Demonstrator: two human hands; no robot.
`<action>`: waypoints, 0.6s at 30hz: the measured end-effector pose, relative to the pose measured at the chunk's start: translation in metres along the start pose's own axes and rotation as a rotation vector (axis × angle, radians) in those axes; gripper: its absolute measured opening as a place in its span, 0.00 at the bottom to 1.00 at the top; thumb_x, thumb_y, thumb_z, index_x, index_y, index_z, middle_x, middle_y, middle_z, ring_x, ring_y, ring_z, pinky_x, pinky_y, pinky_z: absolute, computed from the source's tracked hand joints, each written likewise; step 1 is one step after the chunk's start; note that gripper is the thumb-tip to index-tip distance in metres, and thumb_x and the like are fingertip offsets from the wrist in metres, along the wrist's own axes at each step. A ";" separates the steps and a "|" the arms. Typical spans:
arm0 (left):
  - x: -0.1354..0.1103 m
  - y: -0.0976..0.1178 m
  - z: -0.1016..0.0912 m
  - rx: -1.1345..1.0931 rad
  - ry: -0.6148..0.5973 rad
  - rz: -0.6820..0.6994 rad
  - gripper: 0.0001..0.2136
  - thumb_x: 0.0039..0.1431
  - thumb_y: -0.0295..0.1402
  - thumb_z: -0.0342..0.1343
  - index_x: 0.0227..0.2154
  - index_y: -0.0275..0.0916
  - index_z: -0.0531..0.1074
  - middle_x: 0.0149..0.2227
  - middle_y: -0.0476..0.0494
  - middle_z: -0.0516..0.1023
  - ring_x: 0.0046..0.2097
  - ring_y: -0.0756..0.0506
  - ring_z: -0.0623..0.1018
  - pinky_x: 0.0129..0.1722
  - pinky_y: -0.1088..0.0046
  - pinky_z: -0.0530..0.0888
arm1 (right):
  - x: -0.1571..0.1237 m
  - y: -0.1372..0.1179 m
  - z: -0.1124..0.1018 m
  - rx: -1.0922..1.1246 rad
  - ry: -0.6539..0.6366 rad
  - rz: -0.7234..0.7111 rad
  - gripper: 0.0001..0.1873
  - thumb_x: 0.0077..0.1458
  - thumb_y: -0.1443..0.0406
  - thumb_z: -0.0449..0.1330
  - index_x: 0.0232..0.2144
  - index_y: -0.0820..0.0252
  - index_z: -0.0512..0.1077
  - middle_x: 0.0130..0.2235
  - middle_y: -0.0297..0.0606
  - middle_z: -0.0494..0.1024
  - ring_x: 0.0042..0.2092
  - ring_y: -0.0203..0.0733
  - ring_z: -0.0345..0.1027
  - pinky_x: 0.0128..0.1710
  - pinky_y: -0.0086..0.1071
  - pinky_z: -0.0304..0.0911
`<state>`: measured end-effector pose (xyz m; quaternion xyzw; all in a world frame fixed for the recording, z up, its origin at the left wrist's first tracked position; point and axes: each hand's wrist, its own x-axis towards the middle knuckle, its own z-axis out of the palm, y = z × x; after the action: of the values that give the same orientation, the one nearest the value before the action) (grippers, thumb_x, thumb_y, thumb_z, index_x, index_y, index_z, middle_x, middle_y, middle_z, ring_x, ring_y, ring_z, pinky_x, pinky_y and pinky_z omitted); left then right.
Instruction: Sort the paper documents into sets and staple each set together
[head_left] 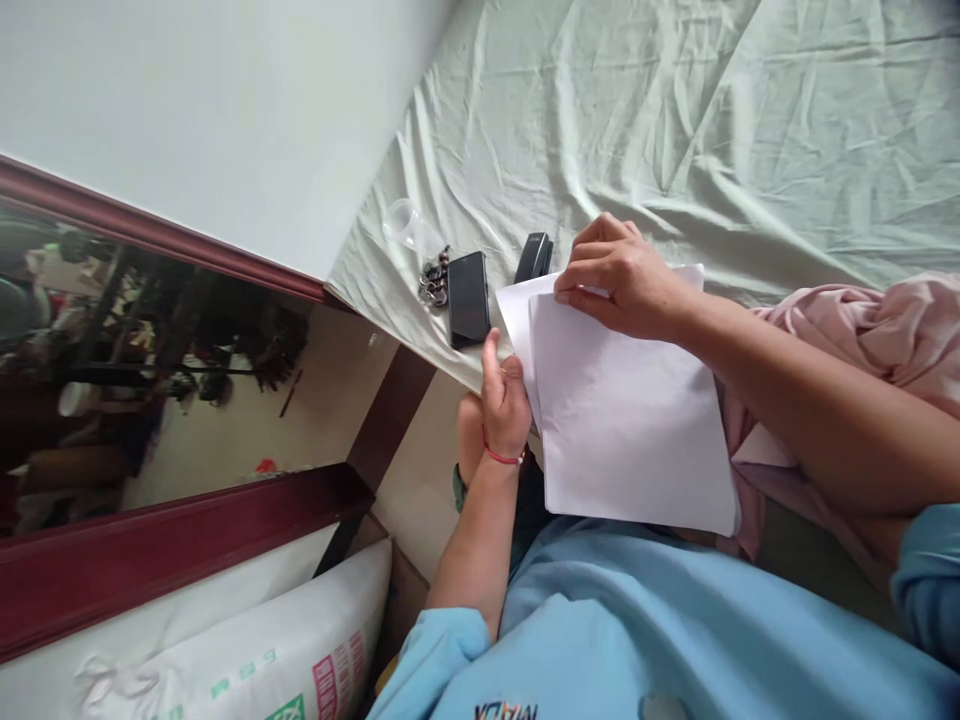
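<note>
Several white sheets of paper (630,430) lie in a loose, slightly fanned stack in front of my body. My right hand (619,265) is over their upper edge, its fingers closed in a pinch at the top sheet's upper left corner. At the left edge of the sheets is my left hand (506,405), upright, with a finger stretched out and the thumb apart; its other fingers are hidden. A black stapler (534,257) lies just beyond the paper, partly covered by it. Left of it, a black smartphone (469,300) rests near my left fingertip.
A dark beaded string (435,280) and a clear plastic cup (405,222) lie beside the phone on the pale green sheet (622,120). Pink cloth (847,320) is bunched at right. A red-framed mirror (172,400) and white sacks (300,640) stand at left.
</note>
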<state>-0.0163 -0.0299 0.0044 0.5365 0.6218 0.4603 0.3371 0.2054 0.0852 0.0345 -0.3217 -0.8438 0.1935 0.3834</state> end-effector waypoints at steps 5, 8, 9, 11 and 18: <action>0.006 0.008 0.002 0.012 -0.046 -0.024 0.21 0.67 0.55 0.57 0.39 0.39 0.78 0.37 0.45 0.82 0.40 0.46 0.80 0.42 0.70 0.78 | 0.001 -0.002 -0.002 -0.022 0.015 0.015 0.17 0.70 0.58 0.53 0.39 0.55 0.80 0.35 0.41 0.76 0.51 0.52 0.65 0.55 0.52 0.56; 0.000 0.015 0.004 0.016 -0.035 -0.043 0.22 0.68 0.56 0.54 0.41 0.40 0.79 0.40 0.44 0.83 0.43 0.45 0.81 0.46 0.68 0.78 | 0.002 -0.006 -0.005 -0.041 0.032 0.034 0.17 0.70 0.58 0.52 0.38 0.55 0.80 0.36 0.42 0.77 0.52 0.53 0.66 0.54 0.52 0.56; -0.002 0.018 0.005 0.025 -0.020 -0.057 0.23 0.68 0.57 0.54 0.43 0.40 0.79 0.42 0.42 0.83 0.45 0.44 0.81 0.49 0.66 0.78 | 0.003 -0.008 -0.007 -0.048 0.035 0.040 0.18 0.70 0.58 0.52 0.37 0.56 0.80 0.36 0.42 0.77 0.52 0.53 0.66 0.54 0.52 0.57; -0.006 0.023 0.006 0.059 0.027 -0.077 0.26 0.67 0.59 0.53 0.47 0.40 0.78 0.48 0.39 0.83 0.51 0.42 0.81 0.54 0.62 0.77 | 0.004 -0.010 -0.009 -0.061 0.040 0.048 0.18 0.70 0.57 0.52 0.37 0.56 0.80 0.36 0.43 0.77 0.52 0.54 0.66 0.54 0.52 0.57; -0.008 0.023 0.013 0.143 0.036 0.041 0.27 0.67 0.62 0.50 0.42 0.40 0.77 0.34 0.43 0.79 0.38 0.44 0.78 0.41 0.66 0.77 | 0.006 -0.016 -0.012 -0.090 0.049 0.051 0.19 0.71 0.57 0.51 0.35 0.56 0.79 0.35 0.43 0.77 0.53 0.55 0.66 0.53 0.52 0.57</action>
<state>0.0052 -0.0355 0.0204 0.5636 0.6479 0.4310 0.2772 0.2053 0.0790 0.0541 -0.3648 -0.8336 0.1573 0.3838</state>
